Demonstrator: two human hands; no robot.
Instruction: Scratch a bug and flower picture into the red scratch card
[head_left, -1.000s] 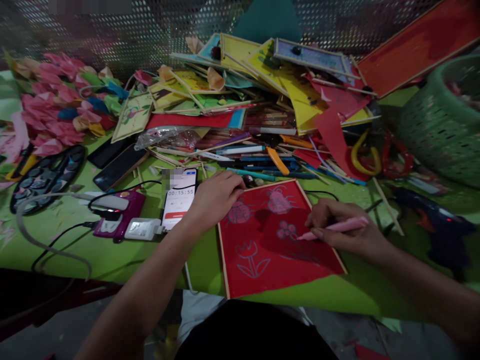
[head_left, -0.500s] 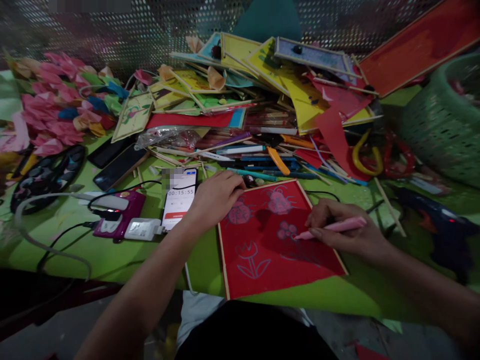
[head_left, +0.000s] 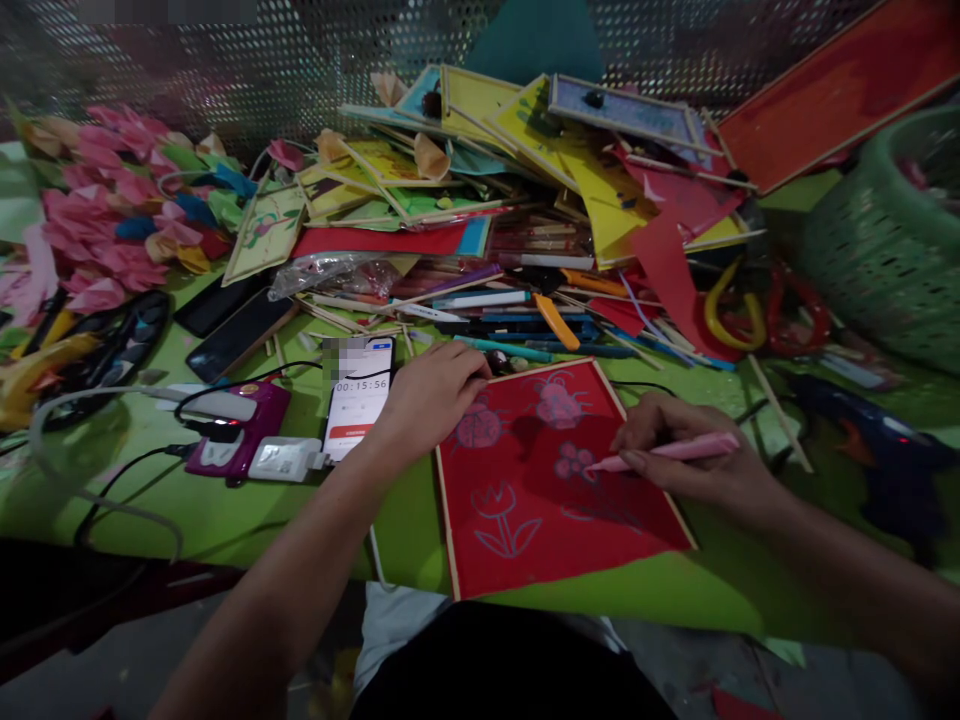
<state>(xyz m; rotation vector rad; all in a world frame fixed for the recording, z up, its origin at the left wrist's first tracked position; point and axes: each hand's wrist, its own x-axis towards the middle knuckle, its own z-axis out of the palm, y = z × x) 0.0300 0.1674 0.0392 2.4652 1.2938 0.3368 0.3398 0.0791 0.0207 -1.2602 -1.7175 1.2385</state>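
Head view: what is held?

A slim pink marker [head_left: 697, 447] is pinched by the right hand [head_left: 686, 482], tip at the wood-edged red panel [head_left: 536, 475] on the green tabletop [head_left: 405, 550].

The left hand [head_left: 431, 395]?

Laid at the panel's upper-left corner; its grip cannot be told.

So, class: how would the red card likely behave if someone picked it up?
The red card is probably stiffer along its sides, where wooden strips run. Its near edge shows no strip, so it may flex there. It looks thin, so it's likely light.
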